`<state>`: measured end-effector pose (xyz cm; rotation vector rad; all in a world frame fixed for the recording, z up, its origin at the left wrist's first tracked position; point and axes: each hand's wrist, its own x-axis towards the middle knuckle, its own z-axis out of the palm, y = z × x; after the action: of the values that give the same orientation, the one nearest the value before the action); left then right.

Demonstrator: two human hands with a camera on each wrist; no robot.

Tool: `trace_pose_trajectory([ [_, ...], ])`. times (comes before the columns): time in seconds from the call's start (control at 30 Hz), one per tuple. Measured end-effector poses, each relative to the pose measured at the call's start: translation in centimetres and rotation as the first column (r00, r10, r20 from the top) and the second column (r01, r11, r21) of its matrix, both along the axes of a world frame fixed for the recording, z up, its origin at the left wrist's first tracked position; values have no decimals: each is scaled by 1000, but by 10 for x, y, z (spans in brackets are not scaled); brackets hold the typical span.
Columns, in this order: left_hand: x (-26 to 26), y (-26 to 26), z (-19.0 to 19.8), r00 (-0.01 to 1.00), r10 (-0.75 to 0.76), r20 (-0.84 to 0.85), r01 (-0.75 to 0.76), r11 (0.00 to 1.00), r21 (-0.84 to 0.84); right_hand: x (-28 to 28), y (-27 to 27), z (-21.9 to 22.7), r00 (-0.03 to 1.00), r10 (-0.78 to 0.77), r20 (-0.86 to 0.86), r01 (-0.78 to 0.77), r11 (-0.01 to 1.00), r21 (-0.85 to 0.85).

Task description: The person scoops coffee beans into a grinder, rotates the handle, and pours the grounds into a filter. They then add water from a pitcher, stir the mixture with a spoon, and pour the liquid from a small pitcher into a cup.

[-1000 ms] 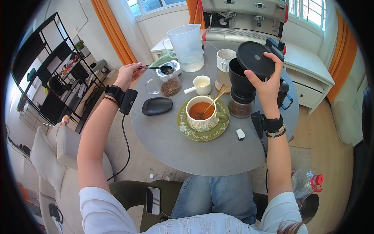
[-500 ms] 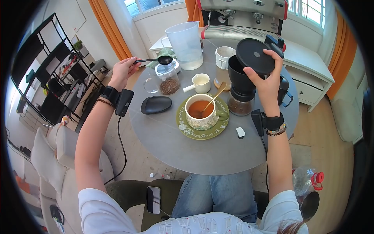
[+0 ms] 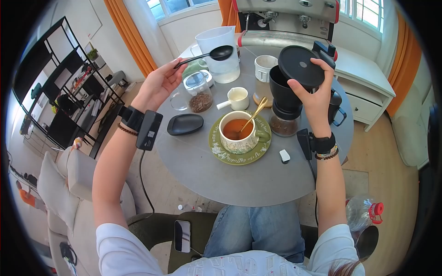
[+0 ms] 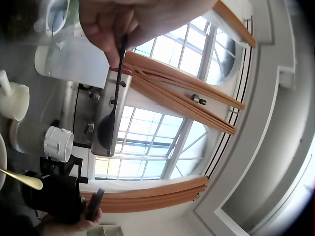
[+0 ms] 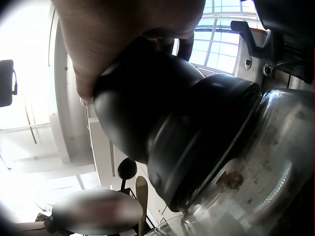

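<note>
The left hand (image 3: 161,85) pinches the handle of a black spoon (image 3: 221,53), raised above the glass mug (image 3: 200,99) of dark beans and in front of the plastic pitcher. In the left wrist view the spoon's bowl (image 4: 106,132) hangs out from the fingers. The right hand (image 3: 317,96) holds a round black lid (image 3: 301,67), tilted over the rim of a black grinder (image 3: 284,94) whose glass base (image 3: 282,126) holds dark grounds. In the right wrist view the hand (image 5: 133,29) is over the black grinder body (image 5: 142,103).
A cup of reddish-brown liquid (image 3: 237,138) with a gold spoon stands on a green saucer (image 3: 239,159). Nearby are a black oval object (image 3: 185,124), a small cream pot (image 3: 239,99), a pitcher (image 3: 220,69), a white cup (image 3: 266,68) and a small white object (image 3: 284,156).
The left hand and its black spoon have moved right and up, from over the glass mug to in front of the pitcher. The right hand and lid have stayed nearly still.
</note>
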<state>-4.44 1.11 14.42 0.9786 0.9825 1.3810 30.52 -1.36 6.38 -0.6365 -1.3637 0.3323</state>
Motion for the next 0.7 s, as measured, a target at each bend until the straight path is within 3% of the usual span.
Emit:
trace_pose_trajectory([
  [0.2,56,-24,8,995,-97,-37,100,991,91,1,1,-1,1000,-12,5,12,1000,-4],
  [0.37,94,-30,16,990,-18,-143,60,953,296,0,0,-1,1000,-16,6,16,1000,-5],
  [0.7,128,-26,13,964,64,-258,80,856,511,0,-1,2,1000,-15,17,15,1000,-1],
])
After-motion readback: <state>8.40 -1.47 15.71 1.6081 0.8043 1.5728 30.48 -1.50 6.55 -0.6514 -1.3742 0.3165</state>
